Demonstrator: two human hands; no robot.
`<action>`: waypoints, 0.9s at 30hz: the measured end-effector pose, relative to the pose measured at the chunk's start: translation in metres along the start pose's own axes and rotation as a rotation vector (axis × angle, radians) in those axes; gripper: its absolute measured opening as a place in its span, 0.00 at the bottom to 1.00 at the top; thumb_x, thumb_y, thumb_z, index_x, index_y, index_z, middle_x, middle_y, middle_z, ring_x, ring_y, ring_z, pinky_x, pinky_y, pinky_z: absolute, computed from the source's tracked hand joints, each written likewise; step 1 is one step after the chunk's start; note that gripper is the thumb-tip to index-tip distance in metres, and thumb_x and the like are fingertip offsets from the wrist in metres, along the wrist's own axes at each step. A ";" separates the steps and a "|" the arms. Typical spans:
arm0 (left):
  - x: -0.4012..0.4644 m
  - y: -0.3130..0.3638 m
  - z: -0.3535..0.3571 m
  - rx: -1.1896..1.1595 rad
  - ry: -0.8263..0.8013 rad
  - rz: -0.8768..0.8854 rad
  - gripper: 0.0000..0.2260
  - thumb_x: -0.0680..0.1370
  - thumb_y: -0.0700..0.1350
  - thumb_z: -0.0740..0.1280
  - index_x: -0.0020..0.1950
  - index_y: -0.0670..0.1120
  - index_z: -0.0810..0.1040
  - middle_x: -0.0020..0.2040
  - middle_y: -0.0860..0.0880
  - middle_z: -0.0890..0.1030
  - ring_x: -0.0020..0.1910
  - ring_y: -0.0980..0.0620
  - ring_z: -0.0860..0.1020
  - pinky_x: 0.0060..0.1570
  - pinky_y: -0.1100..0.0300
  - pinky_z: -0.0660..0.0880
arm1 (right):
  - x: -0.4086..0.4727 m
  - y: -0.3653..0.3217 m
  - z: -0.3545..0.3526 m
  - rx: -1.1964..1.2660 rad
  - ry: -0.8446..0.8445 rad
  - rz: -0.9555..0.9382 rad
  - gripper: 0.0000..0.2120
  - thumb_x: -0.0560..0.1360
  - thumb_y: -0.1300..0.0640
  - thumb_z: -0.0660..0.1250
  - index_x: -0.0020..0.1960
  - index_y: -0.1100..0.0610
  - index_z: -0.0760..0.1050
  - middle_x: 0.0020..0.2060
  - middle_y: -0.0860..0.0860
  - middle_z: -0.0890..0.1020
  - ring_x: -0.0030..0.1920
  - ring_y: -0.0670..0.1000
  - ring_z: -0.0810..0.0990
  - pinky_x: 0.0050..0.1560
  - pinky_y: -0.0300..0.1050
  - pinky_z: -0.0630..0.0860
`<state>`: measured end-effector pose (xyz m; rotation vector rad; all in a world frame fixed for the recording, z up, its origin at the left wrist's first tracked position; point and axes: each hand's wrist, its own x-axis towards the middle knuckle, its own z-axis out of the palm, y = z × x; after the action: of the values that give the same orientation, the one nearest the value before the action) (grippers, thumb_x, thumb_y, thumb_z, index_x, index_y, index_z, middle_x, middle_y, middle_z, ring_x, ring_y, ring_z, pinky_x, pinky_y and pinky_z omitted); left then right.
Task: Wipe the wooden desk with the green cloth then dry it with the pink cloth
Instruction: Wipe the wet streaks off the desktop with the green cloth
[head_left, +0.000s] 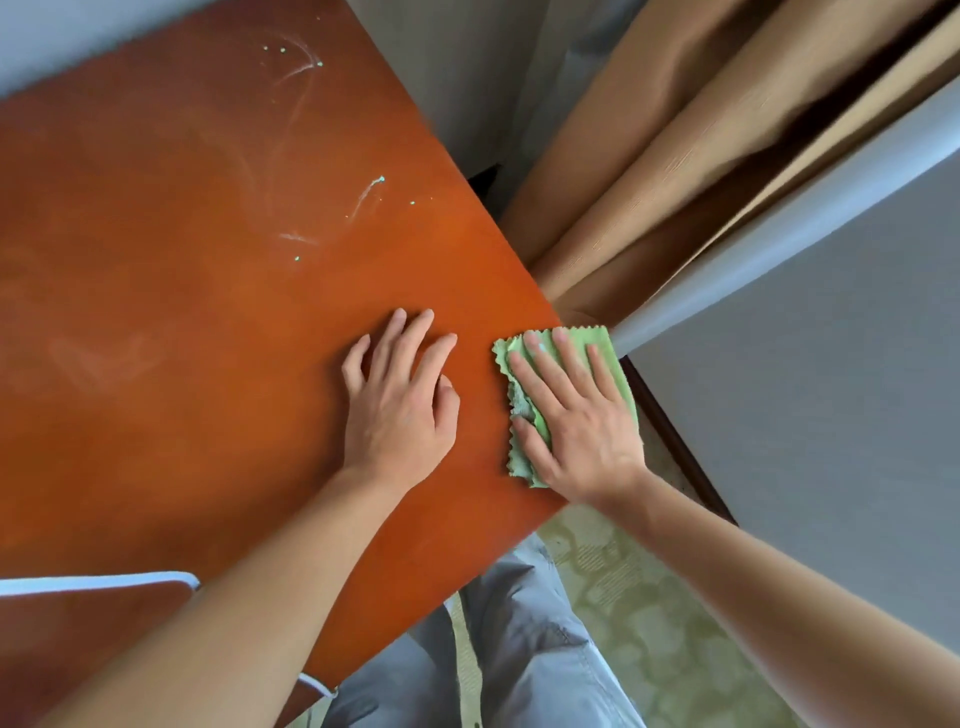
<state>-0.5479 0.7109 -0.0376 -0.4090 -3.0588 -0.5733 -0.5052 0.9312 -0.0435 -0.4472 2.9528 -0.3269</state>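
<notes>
The reddish-brown wooden desk (182, 312) fills the left and centre of the head view. A small green cloth (519, 410) with zigzag edges lies at the desk's right corner. My right hand (576, 421) presses flat on the cloth with straight, spread fingers. My left hand (400, 400) rests on the bare desk just left of it, fingers relaxed. White smears and small pale specks (363, 197) mark the far part of the desk. No pink cloth is in view.
Tan curtains (675, 171) hang beyond the desk's right edge, beside a grey wall (831, 389). A chair with a white frame (104, 579) stands at the lower left. My grey trousers (519, 649) and a patterned floor show below the desk's near edge.
</notes>
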 end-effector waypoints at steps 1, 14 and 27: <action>-0.001 -0.001 0.001 0.005 0.004 0.023 0.18 0.78 0.44 0.62 0.68 0.49 0.76 0.74 0.47 0.70 0.75 0.46 0.64 0.72 0.43 0.57 | -0.016 -0.006 0.004 0.010 0.012 0.023 0.29 0.83 0.42 0.51 0.82 0.52 0.56 0.81 0.51 0.58 0.82 0.57 0.50 0.79 0.64 0.52; -0.024 -0.063 -0.035 0.045 0.114 -0.084 0.18 0.77 0.44 0.61 0.67 0.48 0.75 0.73 0.48 0.71 0.74 0.47 0.66 0.71 0.41 0.56 | 0.016 -0.109 0.023 -0.008 -0.071 -0.028 0.30 0.83 0.42 0.49 0.82 0.52 0.54 0.81 0.50 0.56 0.82 0.57 0.48 0.79 0.63 0.48; 0.024 -0.140 -0.054 0.126 0.137 -0.357 0.20 0.79 0.45 0.58 0.72 0.49 0.69 0.77 0.48 0.65 0.77 0.47 0.61 0.72 0.40 0.53 | 0.157 -0.155 0.021 -0.059 -0.083 -0.122 0.30 0.83 0.40 0.47 0.83 0.50 0.52 0.82 0.49 0.54 0.82 0.54 0.44 0.80 0.59 0.44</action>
<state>-0.6091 0.5714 -0.0356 0.1756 -3.0244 -0.3885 -0.6071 0.7345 -0.0437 -0.6349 2.8666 -0.2291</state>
